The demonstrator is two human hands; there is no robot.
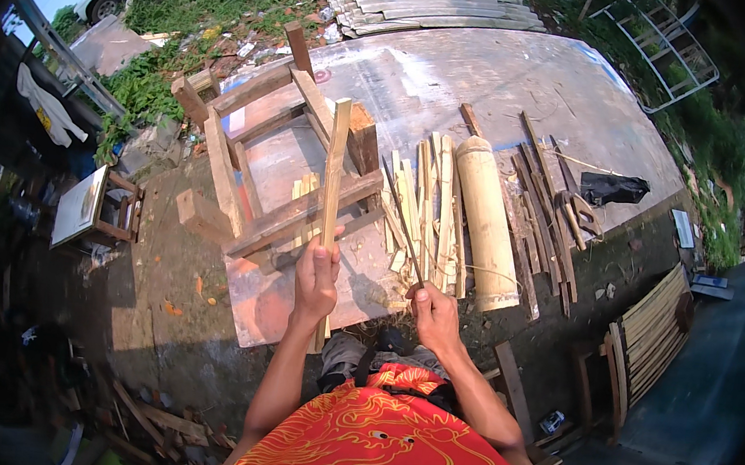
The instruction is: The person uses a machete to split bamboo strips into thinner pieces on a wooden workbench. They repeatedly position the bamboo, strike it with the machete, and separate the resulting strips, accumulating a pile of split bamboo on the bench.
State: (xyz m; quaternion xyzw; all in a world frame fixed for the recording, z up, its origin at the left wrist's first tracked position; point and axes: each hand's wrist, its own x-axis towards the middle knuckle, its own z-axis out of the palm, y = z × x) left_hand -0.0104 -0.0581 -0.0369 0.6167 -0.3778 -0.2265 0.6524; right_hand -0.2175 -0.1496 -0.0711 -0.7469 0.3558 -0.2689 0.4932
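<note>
My left hand (316,283) is closed around a pale split bamboo strip (336,161), which stands nearly upright in front of me. Its lower end shows below the hand. My right hand (436,316) grips a long, thin dark blade (405,220) that slants up and to the left; the handle is hidden in my fingers. Beyond the blade lie several cut bamboo strips (447,172) with short offcuts among them. A thick bamboo pole section (487,222) rests just right of the pile. Behind the held strip sits a wooden frame with legs (256,234), overlapped by the strip.
A worn board (462,69) lies under these things. On its right are dark wooden slats (553,242), a handsaw (584,220) and a black plastic bag (613,187). A slatted bamboo piece (658,322) stands at right, a small table (81,202) at left. Corrugated sheets (437,10) lie beyond.
</note>
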